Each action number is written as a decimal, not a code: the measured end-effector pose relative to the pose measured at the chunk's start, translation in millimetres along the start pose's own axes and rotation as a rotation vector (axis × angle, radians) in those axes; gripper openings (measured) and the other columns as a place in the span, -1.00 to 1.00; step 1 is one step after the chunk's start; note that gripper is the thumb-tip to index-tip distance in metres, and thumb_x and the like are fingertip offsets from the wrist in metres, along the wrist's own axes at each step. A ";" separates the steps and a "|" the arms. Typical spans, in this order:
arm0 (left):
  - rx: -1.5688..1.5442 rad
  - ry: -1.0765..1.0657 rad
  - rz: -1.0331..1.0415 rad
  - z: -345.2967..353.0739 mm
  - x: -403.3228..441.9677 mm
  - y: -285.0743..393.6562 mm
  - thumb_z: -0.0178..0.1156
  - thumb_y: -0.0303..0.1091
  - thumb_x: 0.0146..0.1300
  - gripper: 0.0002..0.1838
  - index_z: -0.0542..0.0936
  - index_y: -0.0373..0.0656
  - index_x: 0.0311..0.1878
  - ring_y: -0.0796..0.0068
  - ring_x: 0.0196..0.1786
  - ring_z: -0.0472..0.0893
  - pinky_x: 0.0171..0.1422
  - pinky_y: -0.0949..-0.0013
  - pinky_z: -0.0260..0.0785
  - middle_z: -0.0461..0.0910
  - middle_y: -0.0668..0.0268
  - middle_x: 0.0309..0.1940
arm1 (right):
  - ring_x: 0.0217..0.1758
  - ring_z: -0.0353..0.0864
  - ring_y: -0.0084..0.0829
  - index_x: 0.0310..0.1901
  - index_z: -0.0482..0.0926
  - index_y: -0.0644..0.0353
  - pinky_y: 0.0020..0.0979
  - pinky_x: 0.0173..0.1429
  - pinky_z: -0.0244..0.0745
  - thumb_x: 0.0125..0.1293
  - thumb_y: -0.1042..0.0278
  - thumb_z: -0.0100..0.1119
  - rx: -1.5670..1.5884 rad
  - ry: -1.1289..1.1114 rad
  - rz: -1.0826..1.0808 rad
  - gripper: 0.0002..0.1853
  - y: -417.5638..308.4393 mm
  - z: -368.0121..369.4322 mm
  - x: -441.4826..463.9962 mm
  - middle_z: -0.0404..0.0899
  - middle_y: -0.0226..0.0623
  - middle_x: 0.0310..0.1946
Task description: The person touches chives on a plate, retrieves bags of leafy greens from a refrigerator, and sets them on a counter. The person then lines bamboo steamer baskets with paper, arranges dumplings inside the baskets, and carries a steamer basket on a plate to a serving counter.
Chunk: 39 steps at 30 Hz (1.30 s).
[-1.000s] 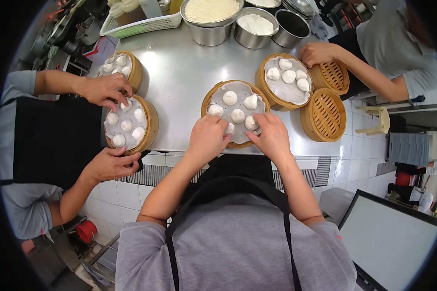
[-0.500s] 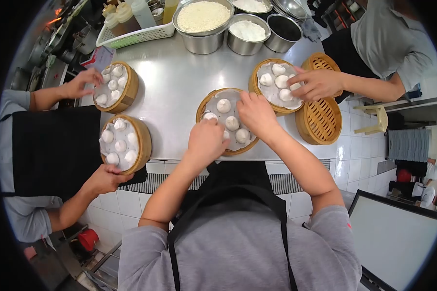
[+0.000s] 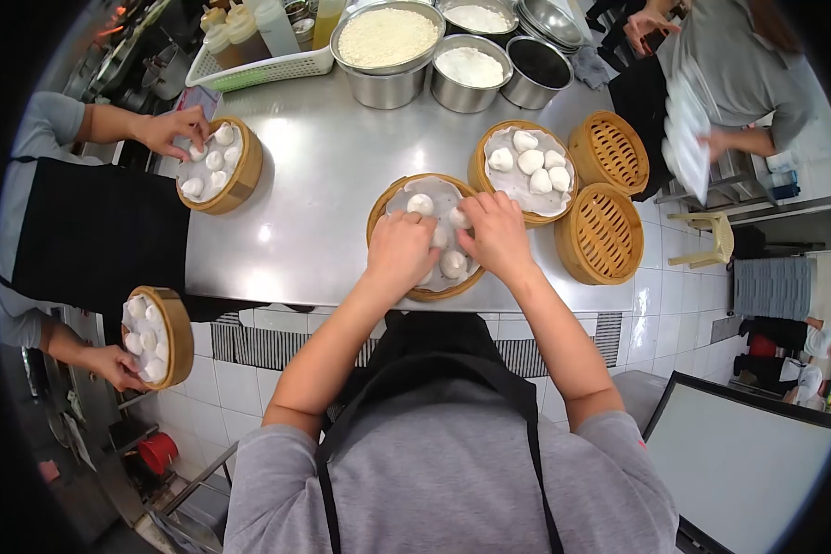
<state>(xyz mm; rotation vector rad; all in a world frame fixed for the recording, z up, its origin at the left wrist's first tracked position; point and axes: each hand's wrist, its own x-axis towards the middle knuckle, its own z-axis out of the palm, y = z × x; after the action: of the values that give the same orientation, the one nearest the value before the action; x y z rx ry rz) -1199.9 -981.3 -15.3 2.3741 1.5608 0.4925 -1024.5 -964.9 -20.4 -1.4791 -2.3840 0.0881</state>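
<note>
Bamboo rings the steamer (image 3: 448,290) right in front of you, on the steel table (image 3: 314,148) near its front edge, with pale paper (image 3: 440,189) lining it and white buns (image 3: 453,265) inside. Your left hand (image 3: 400,251) curves over its left half; you cannot tell whether those fingers grasp a bun or only hover. Your right hand (image 3: 496,235) has thumb and fingers bent at a bun (image 3: 459,218) by the right rim, touching it, though whether they pinch it is unclear. Crowding your right is another lined steamer (image 3: 478,173) with six buns, your right hand partly in front of its near rim, and beyond it two slatted bamboo baskets (image 3: 609,152) stand close together. Across the table are a pan of pale meal (image 3: 388,39), a pot of white powder (image 3: 471,66), a pot with a dark inside (image 3: 538,72) and a white plastic basket (image 3: 268,70) holding squeeze bottles (image 3: 246,26). On your left, a co-worker's hand (image 3: 171,131) touches a bun in a steamer (image 3: 244,177), while that person's other hand (image 3: 111,366) holds a tilted steamer (image 3: 181,337) off the table. To your right, a person in grey handles something white (image 3: 688,134), too blurred to make out. Your own hands hide part of your buns, so you cannot count them surely; the dark edge of the view cuts off both neighbours.
</note>
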 end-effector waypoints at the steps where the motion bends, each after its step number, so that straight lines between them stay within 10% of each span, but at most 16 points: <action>1: 0.002 0.001 0.002 -1.9 -0.7 -0.2 0.35 -0.30 -0.15 -0.65 0.60 -0.14 -0.22 0.22 -0.24 0.54 -0.13 0.21 0.36 0.58 0.26 -0.39 | -0.17 0.39 -0.29 -0.21 0.55 0.07 -0.26 -0.10 0.29 -0.11 0.36 0.29 0.048 0.038 -0.029 -0.67 0.2 2.0 1.1 0.44 -0.37 -0.33; 6: -0.191 0.381 -0.083 -12.9 -11.1 -17.4 0.30 -0.30 -0.03 -0.69 0.59 -0.16 -0.17 0.22 -0.25 0.57 -0.13 0.24 0.39 0.57 0.20 -0.29 | -0.19 0.41 -0.30 -0.27 0.56 0.12 -0.28 -0.12 0.31 -0.09 0.36 0.35 0.170 0.190 0.016 -0.71 -1.0 -7.2 -3.2 0.45 -0.37 -0.34; 9: -0.386 0.248 -0.426 -18.4 -19.7 -45.0 0.27 -0.27 0.05 -0.65 0.57 -0.16 -0.08 0.22 -0.27 0.57 -0.16 0.27 0.42 0.55 0.18 -0.21 | -0.23 0.43 -0.29 -0.23 0.57 0.13 -0.29 -0.16 0.33 -0.06 0.33 0.34 0.214 0.264 0.052 -0.71 -3.7 -8.8 -20.8 0.46 -0.36 -0.37; 28: -0.314 0.145 -0.462 -27.5 -38.8 -91.2 0.11 -0.35 0.08 -0.77 0.60 -0.24 -0.21 -0.02 -0.36 0.58 -0.22 0.16 0.42 0.57 -0.03 -0.45 | -0.19 0.46 -0.27 -0.19 0.59 0.15 -0.29 -0.07 0.36 0.00 0.25 0.27 0.205 -0.055 -0.255 -0.70 -84.3 37.7 39.4 0.51 -0.31 -0.32; 39: -0.184 0.182 -0.637 -85.9 -118.5 -219.8 0.07 -0.33 0.16 -0.67 0.57 -0.30 -0.05 0.33 -0.29 0.66 -0.21 0.34 0.43 0.64 0.04 -0.36 | -0.16 0.46 -0.19 -0.18 0.57 0.22 -0.22 -0.07 0.36 0.03 0.33 0.28 -0.049 0.344 0.147 -0.70 11.4 -17.0 4.9 0.51 -0.21 -0.26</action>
<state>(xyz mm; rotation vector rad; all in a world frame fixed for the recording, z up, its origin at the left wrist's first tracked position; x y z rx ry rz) -1462.1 -1002.0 -39.7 1.6052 2.1153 0.6727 -1011.4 -957.4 -5.7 -1.5480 -2.0177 -0.1784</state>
